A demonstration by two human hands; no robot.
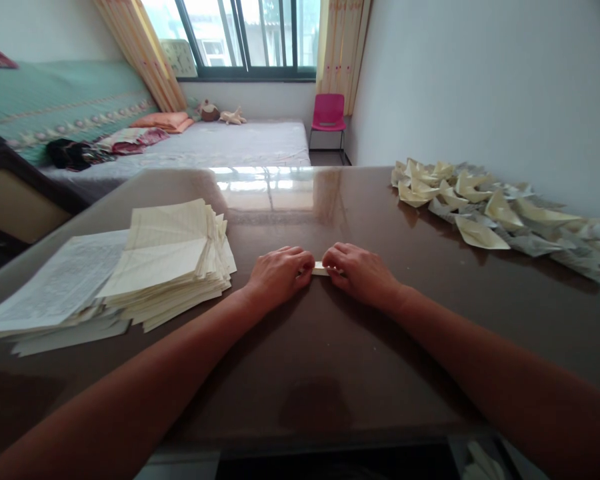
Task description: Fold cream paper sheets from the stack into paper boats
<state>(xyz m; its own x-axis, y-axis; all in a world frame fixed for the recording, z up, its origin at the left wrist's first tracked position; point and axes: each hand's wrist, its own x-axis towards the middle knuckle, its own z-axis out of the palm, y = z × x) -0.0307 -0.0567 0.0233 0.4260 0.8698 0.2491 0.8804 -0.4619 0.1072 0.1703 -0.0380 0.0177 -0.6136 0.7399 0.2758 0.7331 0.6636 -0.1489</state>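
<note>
Both my hands rest on the glossy brown table, side by side near its middle. My left hand and my right hand have their fingers curled and pressed down on a small folded piece of pale paper, of which only a narrow strip shows between the hands. A stack of cream lined paper sheets lies just to the left of my left hand. Several folded paper boats lie in a pile at the table's right side.
Printed sheets sit under the left stack. Beyond the table are a bed with clothes and soft toys, a pink chair, a window with curtains, and a white wall on the right.
</note>
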